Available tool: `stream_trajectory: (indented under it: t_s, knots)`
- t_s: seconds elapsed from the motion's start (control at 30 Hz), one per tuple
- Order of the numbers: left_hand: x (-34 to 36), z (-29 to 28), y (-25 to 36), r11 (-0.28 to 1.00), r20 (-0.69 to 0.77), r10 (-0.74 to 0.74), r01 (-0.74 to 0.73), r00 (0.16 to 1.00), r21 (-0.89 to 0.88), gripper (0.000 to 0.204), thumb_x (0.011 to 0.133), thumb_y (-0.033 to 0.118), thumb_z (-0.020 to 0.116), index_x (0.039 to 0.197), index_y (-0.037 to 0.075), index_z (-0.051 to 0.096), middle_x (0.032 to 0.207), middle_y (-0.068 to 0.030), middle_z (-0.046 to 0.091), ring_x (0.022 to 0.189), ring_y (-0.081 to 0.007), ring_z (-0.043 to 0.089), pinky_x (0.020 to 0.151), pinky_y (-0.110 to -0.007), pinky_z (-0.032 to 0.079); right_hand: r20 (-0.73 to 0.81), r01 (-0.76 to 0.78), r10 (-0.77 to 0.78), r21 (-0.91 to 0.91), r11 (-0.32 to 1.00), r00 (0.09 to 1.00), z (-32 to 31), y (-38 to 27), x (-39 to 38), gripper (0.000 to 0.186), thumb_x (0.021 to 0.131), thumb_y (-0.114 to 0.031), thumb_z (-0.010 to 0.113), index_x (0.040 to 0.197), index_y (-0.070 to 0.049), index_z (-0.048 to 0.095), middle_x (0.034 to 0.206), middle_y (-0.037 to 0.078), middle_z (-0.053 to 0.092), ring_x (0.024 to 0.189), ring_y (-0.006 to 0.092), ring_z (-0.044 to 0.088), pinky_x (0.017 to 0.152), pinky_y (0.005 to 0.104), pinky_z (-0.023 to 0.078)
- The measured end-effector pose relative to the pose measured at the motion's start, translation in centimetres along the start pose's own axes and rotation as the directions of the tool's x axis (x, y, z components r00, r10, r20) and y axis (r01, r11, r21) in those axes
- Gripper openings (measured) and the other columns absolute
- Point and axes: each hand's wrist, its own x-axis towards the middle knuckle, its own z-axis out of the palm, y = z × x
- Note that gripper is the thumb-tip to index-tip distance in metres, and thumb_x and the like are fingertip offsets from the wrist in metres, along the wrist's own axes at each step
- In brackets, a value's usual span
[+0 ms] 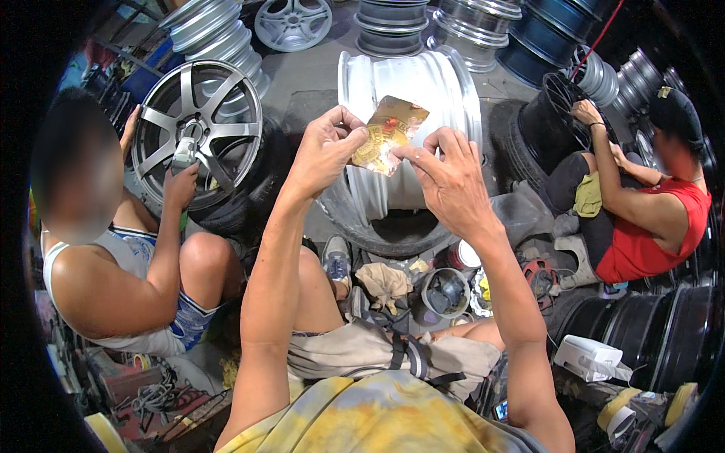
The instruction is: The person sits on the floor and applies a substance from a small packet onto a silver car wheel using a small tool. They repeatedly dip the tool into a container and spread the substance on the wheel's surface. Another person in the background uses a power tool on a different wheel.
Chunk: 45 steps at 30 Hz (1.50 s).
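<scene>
In front of me, a small gold printed sheet (pixel 389 134) is raised above a silver wheel rim (pixel 453 98). My left hand (pixel 326 147) pinches its left edge between thumb and fingers. At the sheet's lower right, the thumb and index finger of my right hand (pixel 457 181) are closed together against its edge; the other fingers are curled. Behind the sheet, the silver rim stands on its edge on a black tyre (pixel 396 243), its barrel facing up toward me. Whether the gold piece is a single sheet or a flat packet, I cannot tell.
On the left a person holds a tool (pixel 183 153) against a spoked rim (pixel 198 124). A person in red at right handles a black rim (pixel 550 124). Near my legs are a bucket (pixel 445 293), a beige cloth (pixel 384 285) and a white box (pixel 587 358). Stacked rims line the back.
</scene>
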Motion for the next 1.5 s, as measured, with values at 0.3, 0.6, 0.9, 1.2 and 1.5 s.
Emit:
stream_trajectory:
  t_s: [0.3,0.6,0.9,1.2,1.5]
  knots:
    - [1.4,-2.1,-1.8,0.988,-0.198,0.102,-0.076,0.975,0.134,0.007,0.09,0.006,0.063,0.089,0.001,0.059,0.074,-0.0005,0.062,0.063,-0.0034,0.055,0.056,-0.02,0.042,0.004,-0.166,0.168,0.172,0.971,0.986,1.3,1.3,-3.6,0.022,0.089,-0.004,0.061,0.106,-0.013,0.071,0.09,0.009,0.051,0.092,0.028,0.053,0.082,0.0405,0.041]
    - [1.1,-3.2,-1.1,0.984,-0.27,0.122,-0.08,0.955,0.159,0.009,0.093,0.008,0.063,0.096,0.001,0.058,0.078,-0.0009,0.062,0.065,-0.0039,0.055,0.059,-0.019,0.043,-0.037,-0.001,-0.015,-0.412,0.911,0.999,3.4,4.9,-6.4,0.049,0.082,-0.006,0.065,0.128,-0.021,0.067,0.093,0.004,0.048,0.085,0.0224,0.048,0.074,0.037,0.035]
    - [1.2,-3.3,-1.1,0.98,-0.258,0.128,-0.083,0.958,0.18,0.01,0.094,0.009,0.063,0.097,0.002,0.058,0.078,-0.0018,0.063,0.063,-0.0024,0.052,0.054,-0.018,0.038,0.033,0.038,-0.025,-0.494,0.869,0.999,4.1,5.7,-6.3,0.056,0.082,-0.006,0.065,0.135,-0.023,0.062,0.092,0.002,0.048,0.084,0.0199,0.047,0.074,0.0366,0.035]
    - [0.9,-2.6,-0.6,0.983,-0.282,0.114,-0.068,0.953,0.168,0.008,0.091,0.008,0.063,0.088,0.001,0.059,0.073,0.0019,0.058,0.063,-0.0019,0.047,0.055,-0.019,0.036,-0.005,0.035,-0.044,-0.506,0.862,0.999,4.0,6.1,-5.4,0.052,0.081,-0.008,0.064,0.131,-0.023,0.064,0.091,0.002,0.049,0.083,0.0202,0.048,0.074,0.0365,0.035]
    - [1.0,-2.5,-0.7,0.981,-0.281,0.126,-0.077,0.951,0.176,0.009,0.09,0.009,0.063,0.088,0.001,0.059,0.071,0.0022,0.058,0.061,-0.0015,0.045,0.053,-0.02,0.033,0.019,0.064,-0.063,-0.498,0.865,0.998,4.3,6.5,-5.1,0.058,0.078,-0.005,0.065,0.133,-0.024,0.064,0.094,0.004,0.047,0.086,0.0216,0.047,0.076,0.0374,0.035]
